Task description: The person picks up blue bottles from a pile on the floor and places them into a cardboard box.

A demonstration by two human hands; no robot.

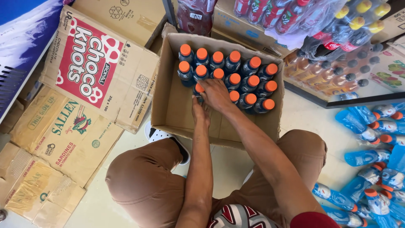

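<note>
An open cardboard box (168,105) stands on the floor between my knees. Its far half holds several upright blue bottles with orange caps (244,80). My right hand (216,93) rests on top of one bottle in the near row, covering its cap. Just left of it, my left hand (200,110) is wrapped around another orange-capped bottle (198,88), of which only the cap and neck show. The near left part of the box floor is bare cardboard.
Flattened cardboard cartons (76,126) lie to the left. Several loose blue bottles (371,169) lie on the floor at right. Shrink-wrapped packs of drink bottles (333,67) are stacked behind the box. My knees (139,177) flank the box.
</note>
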